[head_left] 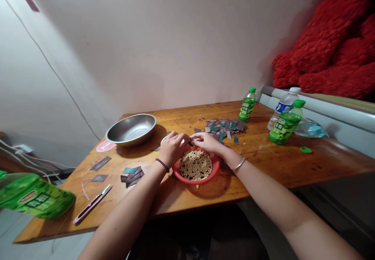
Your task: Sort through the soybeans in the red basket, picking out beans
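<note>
A red basket (216,168) on the wooden table holds many pale beads with dark ones among them (195,165). Above its far rim my left hand (172,147) and my right hand (206,141) meet, fingers closed together around a small dark piece (191,142). What else the fingertips hold is too small to tell. Behind the basket lies a heap of dark and green rectangular pieces (225,129). A smaller stack of such pieces (133,177) is left of my left forearm. A white rim shows partly behind my left hand.
A steel bowl (131,130) stands at the back left. Pink-handled scissors or a knife (92,205) lies front left, near a green bottle (38,195). Green bottles (247,105) (286,123), a clear bottle (293,96) and a green cap (306,150) are on the right.
</note>
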